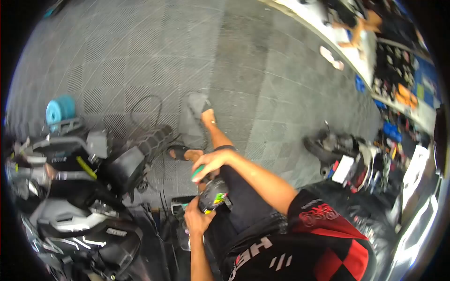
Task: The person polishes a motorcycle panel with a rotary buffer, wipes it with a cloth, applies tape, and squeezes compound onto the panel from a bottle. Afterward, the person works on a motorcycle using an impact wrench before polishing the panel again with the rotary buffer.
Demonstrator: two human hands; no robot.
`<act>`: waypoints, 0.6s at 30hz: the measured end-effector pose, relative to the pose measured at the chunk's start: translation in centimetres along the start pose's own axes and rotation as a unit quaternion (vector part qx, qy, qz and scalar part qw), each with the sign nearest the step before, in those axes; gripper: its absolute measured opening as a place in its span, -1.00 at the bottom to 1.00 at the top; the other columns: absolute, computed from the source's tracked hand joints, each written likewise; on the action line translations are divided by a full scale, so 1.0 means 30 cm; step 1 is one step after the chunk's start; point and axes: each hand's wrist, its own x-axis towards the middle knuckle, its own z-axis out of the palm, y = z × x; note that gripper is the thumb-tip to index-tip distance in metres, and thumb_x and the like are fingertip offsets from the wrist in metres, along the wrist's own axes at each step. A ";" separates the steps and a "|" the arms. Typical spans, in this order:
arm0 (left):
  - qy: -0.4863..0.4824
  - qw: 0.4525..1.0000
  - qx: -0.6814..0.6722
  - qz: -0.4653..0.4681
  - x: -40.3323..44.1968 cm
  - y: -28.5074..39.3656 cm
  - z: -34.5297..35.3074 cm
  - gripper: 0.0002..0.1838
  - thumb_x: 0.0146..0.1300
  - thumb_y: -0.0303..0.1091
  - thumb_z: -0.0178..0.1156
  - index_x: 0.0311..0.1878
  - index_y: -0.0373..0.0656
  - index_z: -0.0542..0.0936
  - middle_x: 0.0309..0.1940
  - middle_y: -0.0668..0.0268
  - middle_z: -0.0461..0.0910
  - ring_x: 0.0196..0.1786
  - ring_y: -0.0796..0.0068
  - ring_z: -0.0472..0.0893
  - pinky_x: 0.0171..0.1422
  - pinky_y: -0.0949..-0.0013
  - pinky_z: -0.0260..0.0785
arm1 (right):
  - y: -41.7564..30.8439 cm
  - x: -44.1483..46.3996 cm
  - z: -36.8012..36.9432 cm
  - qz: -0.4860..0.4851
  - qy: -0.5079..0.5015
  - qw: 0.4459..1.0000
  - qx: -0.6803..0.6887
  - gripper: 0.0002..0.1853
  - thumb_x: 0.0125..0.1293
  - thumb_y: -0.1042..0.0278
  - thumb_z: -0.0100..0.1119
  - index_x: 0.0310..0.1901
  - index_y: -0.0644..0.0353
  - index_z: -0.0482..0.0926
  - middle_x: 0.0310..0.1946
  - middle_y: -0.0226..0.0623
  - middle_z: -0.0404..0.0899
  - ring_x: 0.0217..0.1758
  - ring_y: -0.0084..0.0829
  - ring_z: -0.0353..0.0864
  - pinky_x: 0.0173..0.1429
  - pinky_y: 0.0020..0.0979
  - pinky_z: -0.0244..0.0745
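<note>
Held in front of my thighs is a dark, rounded tool (213, 196) with a bright green, yellow and red patch; it looks like a cordless drill, but blur hides its details. My left hand (199, 219) wraps round its lower left side. At its upper end, my right hand (214, 163) is closed with the fingers pointing down-left. A small green piece (197, 173) shows at those fingers; I cannot make out what it is or whether it is part of the tool. Just below and left of my left hand sits a small box-like item (182, 205), partly hidden.
A black and silver motor scooter (79, 213) stands close on my left, with a blue roll (61, 110) beyond it. Cables (145, 100) lie on the grey tiled floor (140, 51). To the right are motorcycle parts (342, 150) and a cluttered bench (403, 89), where another person's arm (358, 30) shows.
</note>
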 end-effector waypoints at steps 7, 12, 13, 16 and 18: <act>0.025 0.986 -0.053 0.158 0.430 0.169 0.069 -0.27 -0.21 -0.32 0.52 0.17 -0.17 0.58 0.09 0.09 0.67 0.25 -0.01 0.59 0.55 0.00 0.27 | -0.153 -0.198 -0.379 0.147 -0.009 0.989 -0.015 -0.28 0.15 -0.02 0.57 0.33 -0.06 0.55 0.16 -0.29 0.60 0.06 -0.30 0.69 -0.24 -0.32 0.76; 0.119 0.990 -0.076 0.025 0.674 0.251 0.229 -0.14 0.19 -0.23 0.43 0.53 -0.17 0.28 0.48 0.02 0.37 0.58 0.03 0.29 0.69 0.01 0.01 | -0.222 -0.050 -0.497 0.016 0.166 0.871 -0.463 -0.22 -0.27 0.26 0.50 0.19 0.00 0.64 0.00 0.00 0.66 0.05 0.04 0.69 0.06 -0.14 0.66; 0.138 0.984 -0.115 -0.015 0.673 0.253 0.274 -0.14 0.22 -0.22 0.42 0.54 -0.17 0.26 0.48 0.00 0.36 0.57 0.00 0.28 0.68 0.00 0.03 | -0.205 0.019 -0.509 0.062 0.148 0.839 -0.521 -0.22 -0.26 0.27 0.52 0.19 -0.01 0.64 0.01 0.00 0.64 0.07 0.03 0.69 0.09 -0.14 0.65; 0.117 0.968 -0.199 -0.099 0.581 0.215 0.326 -0.22 0.28 -0.21 0.39 0.51 -0.21 0.31 0.43 -0.06 0.39 0.51 -0.09 0.34 0.61 -0.02 0.14 | -0.055 0.226 -0.592 0.149 0.158 0.746 -0.629 -0.24 -0.17 0.20 0.57 0.22 -0.06 0.62 0.08 0.00 0.57 0.12 0.02 0.66 0.12 -0.08 0.66; 0.086 0.965 -0.209 -0.133 0.501 0.141 0.365 -0.29 0.29 -0.21 0.38 0.45 -0.25 0.38 0.37 -0.10 0.44 0.45 -0.15 0.39 0.54 -0.02 0.23 | 0.019 0.289 -0.694 0.146 0.229 0.724 -0.634 -0.24 -0.02 0.13 0.59 0.29 -0.14 0.51 0.19 -0.06 0.46 0.16 0.06 0.60 0.11 -0.02 0.67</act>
